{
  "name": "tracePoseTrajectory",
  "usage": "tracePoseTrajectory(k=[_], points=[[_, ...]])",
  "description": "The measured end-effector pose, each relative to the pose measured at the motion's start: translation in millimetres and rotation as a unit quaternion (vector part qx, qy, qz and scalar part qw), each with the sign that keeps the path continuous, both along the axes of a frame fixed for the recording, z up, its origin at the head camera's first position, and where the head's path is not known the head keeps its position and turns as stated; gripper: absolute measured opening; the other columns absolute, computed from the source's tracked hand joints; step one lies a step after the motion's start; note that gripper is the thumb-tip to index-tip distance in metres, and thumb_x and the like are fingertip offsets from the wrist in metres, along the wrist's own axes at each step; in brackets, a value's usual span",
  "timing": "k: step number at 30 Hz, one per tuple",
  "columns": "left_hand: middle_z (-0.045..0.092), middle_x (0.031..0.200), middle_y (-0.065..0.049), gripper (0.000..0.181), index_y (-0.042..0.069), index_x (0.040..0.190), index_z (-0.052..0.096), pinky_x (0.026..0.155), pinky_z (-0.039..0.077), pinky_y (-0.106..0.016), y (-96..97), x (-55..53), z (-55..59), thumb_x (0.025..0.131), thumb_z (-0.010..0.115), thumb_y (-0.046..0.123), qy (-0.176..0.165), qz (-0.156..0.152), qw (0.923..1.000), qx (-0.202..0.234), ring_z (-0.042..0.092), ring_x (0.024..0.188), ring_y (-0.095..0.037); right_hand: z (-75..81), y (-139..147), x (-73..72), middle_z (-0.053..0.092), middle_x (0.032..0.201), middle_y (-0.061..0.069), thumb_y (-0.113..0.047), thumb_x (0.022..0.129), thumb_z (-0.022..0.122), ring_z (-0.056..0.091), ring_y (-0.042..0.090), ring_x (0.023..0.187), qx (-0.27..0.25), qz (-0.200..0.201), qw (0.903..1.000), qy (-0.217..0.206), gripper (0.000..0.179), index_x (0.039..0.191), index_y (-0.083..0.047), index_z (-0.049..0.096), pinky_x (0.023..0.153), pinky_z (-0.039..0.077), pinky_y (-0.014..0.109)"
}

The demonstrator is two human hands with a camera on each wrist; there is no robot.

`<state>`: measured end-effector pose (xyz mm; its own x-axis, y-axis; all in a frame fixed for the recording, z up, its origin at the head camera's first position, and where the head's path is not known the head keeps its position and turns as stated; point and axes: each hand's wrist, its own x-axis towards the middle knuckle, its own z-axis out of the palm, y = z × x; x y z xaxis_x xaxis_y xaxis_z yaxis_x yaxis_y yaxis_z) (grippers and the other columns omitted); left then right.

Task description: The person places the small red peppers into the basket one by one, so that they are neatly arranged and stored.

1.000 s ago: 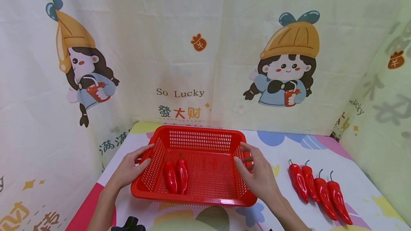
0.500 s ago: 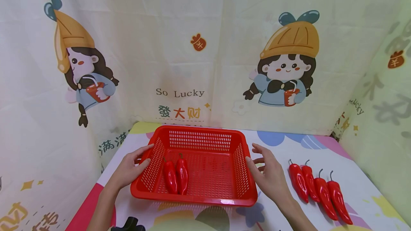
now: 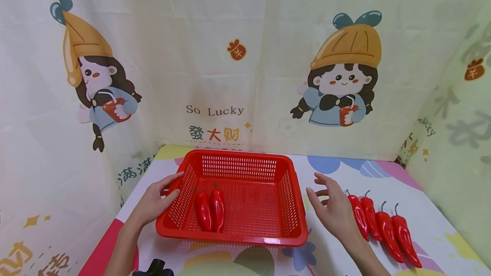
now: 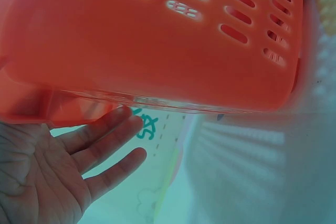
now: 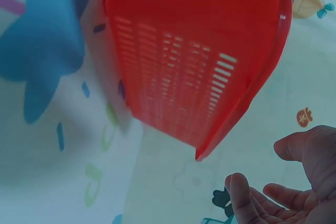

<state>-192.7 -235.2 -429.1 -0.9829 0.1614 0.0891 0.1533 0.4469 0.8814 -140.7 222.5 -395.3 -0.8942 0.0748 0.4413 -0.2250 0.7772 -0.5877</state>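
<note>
A red plastic basket with slotted walls stands on the table. Two red chili peppers lie side by side at the left inside it. My left hand rests at the basket's left rim, thumb and index finger over the edge. The left wrist view shows its other fingers loosely extended below the rim, outside the wall. My right hand is apart from the basket's right side, fingers relaxed and holding nothing. It partly overlaps a row of several more red chili peppers on the right.
A patterned cloth with printed cartoon figures hangs behind and at both sides. The table has a colourful printed cover. A black object shows at the bottom edge.
My right hand has left the basket's right rim and moved rightward, toward the row of peppers. My left hand, the basket and the peppers have kept their places.
</note>
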Motion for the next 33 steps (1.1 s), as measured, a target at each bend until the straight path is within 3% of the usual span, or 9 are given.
tracePoseTrajectory(k=[13,22,29,33], points=[[0.061,0.136,-0.022,0.059,0.012,0.152,0.049,0.07,0.064,-0.034,-1.2,0.2,-1.3,0.096,0.068,0.012,0.008,0.0,0.9999,-0.008,0.066,0.099,-0.03,-6.6,30.8,-2.9,0.064,0.123,0.023,-0.018,0.094,0.072,0.073,0.033,0.092,0.034,-0.024,0.9991,-0.011,0.054,0.14,0.0,0.053,0.071,0.063,0.045],[0.06,0.136,-0.022,0.058,0.012,0.152,0.049,0.07,0.064,-0.034,-1.7,0.1,-2.2,0.097,0.068,0.012,0.01,0.0,0.9999,-0.009,0.066,0.102,-0.031,-14.2,48.2,-3.7,0.058,0.128,0.027,-0.022,0.095,0.072,0.068,0.04,0.099,0.062,-0.034,0.9955,-0.063,0.06,0.144,0.001,0.048,0.07,0.063,0.048],[0.061,0.136,-0.021,0.058,0.012,0.151,0.049,0.07,0.064,-0.034,-0.9,-1.5,-2.4,0.096,0.068,0.013,0.014,-0.001,0.9998,-0.013,0.066,0.102,-0.032,-20.9,64.3,-4.2,0.055,0.125,0.031,-0.021,0.091,0.075,0.065,0.04,0.094,0.095,-0.051,0.9926,-0.055,0.062,0.141,0.005,0.048,0.066,0.061,0.05],[0.06,0.136,-0.021,0.058,0.012,0.152,0.049,0.07,0.064,-0.034,-0.9,-1.3,-2.4,0.096,0.068,0.013,0.014,-0.001,0.9998,-0.013,0.065,0.102,-0.031,-24.2,74.2,-5.8,0.051,0.127,0.035,-0.023,0.092,0.074,0.063,0.043,0.094,0.102,-0.059,0.9898,-0.08,0.066,0.143,0.007,0.045,0.069,0.06,0.055]])
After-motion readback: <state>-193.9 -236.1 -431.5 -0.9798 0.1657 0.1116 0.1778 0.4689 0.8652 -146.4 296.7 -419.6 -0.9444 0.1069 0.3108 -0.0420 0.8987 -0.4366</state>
